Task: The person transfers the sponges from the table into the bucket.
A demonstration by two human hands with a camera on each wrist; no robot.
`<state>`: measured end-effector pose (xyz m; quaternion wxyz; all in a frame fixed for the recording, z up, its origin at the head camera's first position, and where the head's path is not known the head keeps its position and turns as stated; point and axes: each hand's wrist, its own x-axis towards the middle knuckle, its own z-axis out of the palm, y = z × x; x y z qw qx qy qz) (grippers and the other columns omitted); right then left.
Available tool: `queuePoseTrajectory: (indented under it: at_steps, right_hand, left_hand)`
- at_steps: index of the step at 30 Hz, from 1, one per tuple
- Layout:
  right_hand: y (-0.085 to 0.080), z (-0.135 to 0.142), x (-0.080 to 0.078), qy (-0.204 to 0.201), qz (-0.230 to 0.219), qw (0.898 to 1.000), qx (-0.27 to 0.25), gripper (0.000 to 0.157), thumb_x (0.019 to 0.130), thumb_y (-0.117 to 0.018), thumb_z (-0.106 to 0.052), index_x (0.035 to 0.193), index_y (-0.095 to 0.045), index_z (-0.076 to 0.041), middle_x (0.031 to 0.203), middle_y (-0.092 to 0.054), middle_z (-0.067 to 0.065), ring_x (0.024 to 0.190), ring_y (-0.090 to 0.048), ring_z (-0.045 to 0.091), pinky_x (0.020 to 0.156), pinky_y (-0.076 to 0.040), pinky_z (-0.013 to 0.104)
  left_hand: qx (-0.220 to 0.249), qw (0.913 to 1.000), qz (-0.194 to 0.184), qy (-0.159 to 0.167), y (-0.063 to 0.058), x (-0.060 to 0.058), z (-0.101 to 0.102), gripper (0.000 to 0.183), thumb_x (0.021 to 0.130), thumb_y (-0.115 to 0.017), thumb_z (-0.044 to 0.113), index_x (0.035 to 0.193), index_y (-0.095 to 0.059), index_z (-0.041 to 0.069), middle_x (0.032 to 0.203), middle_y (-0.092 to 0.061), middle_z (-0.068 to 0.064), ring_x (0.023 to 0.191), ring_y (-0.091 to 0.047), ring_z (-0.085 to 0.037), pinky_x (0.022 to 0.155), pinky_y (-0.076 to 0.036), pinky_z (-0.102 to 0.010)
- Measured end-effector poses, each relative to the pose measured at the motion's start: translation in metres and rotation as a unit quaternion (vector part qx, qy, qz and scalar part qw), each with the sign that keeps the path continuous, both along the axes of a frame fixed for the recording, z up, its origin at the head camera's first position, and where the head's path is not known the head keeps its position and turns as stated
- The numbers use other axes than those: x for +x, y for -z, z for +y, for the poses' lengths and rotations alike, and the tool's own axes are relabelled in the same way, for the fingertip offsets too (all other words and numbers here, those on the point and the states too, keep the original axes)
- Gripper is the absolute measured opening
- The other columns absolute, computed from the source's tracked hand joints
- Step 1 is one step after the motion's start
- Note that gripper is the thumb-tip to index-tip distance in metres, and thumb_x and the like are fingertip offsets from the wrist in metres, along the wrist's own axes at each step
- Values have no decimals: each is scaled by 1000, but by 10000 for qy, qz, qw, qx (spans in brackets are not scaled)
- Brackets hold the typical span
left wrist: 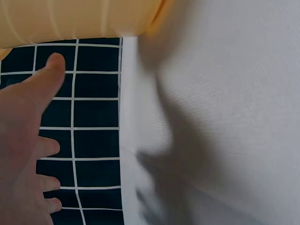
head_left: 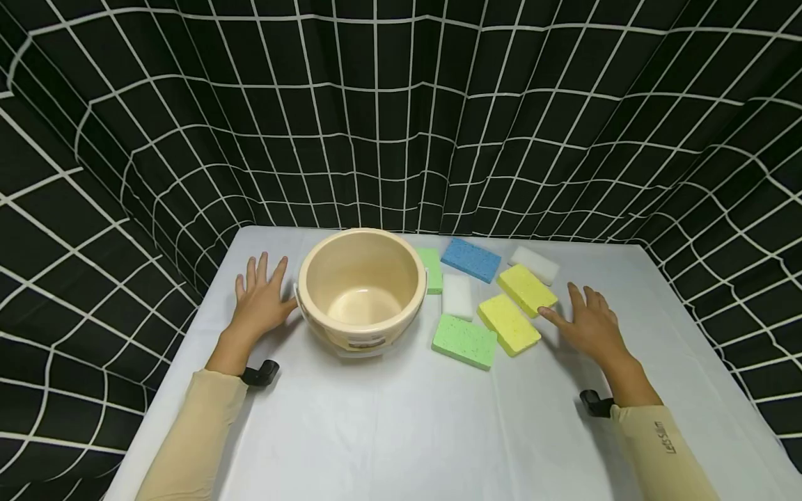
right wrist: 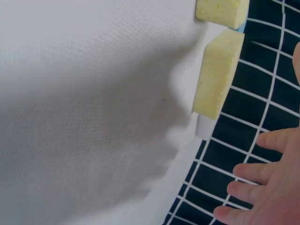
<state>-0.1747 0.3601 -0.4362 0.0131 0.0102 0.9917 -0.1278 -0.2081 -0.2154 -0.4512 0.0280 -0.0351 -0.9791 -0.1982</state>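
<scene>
A cream bucket [head_left: 363,327] with a handle stands upright left of the middle of the table. My left hand [head_left: 260,303] is spread just left of it, its thumb near the bucket's side; in the left wrist view a gap shows between that thumb [left wrist: 55,70] and the bucket [left wrist: 70,18]. To the right lie several sponges: a blue one [head_left: 471,259], two green ones, two yellow ones and two white ones. My right hand [head_left: 589,323], fingers extended, hovers right of the yellow sponges [head_left: 509,325] and holds nothing.
A white cloth [head_left: 401,431] covers the table. Black curtains with a white grid [head_left: 388,125] hang behind and at both sides. Dark wrist cameras [head_left: 260,374] sit under both wrists. The nearer green sponge [head_left: 465,342] lies closest to the table's front.
</scene>
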Motion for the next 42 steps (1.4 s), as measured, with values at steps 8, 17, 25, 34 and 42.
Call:
queuePoseTrajectory:
  at_steps: [8, 17, 25, 34, 42]
  right_hand:
    - [0, -4, -4, 50, 20, 10000, -31, 99, 91, -43, -69, 150, -18, 7, 147, -20, 43, 136, -18, 59, 105, -22, 76]
    - [-7, -10, -11, 60, 105, 9998, -167, 98, 92, -42, -68, 151, -18, 6, 148, -21, 41, 136, -20, 58, 105, -24, 76]
    - [-9, -12, -17, 176, 103, 9996, -219, 100, 91, -42, -70, 150, -20, 7, 146, -26, 41, 134, -24, 58, 105, -25, 76]
    - [-14, -17, -22, 147, 65, 9993, -349, 100, 91, -45, -70, 149, -22, 8, 145, -28, 39, 133, -27, 56, 103, -29, 75]
    - [-16, -21, -26, 85, -15, 9993, -368, 100, 91, -45, -69, 149, -23, 9, 145, -28, 40, 132, -29, 57, 104, -30, 75]
  left_hand:
    - [405, 9991, -123, -47, -3, 1, -1, 86, 90, -63, 40, 155, -18, 7, 159, -6, -30, 148, 3, -48, 116, -3, -73]
    - [992, 9949, 191, -56, -11, -3, -2, 73, 93, -61, 31, 153, -27, 10, 158, -18, -28, 147, -8, -48, 116, -11, -73]
    - [1920, 9813, 106, -110, -19, -5, -2, 72, 98, -51, 46, 156, -22, 14, 159, -20, -24, 148, -14, -46, 117, -15, -71]
    - [3038, 9522, 304, -124, -25, -5, 0, 66, 102, -46, 41, 155, -23, 9, 158, -28, -21, 148, -22, -39, 123, -17, -58]
    - [3684, 9296, 16, 84, -36, -1, 5, 65, 103, -42, 41, 156, -19, 11, 158, -29, -20, 148, -24, -36, 124, -16, -57]
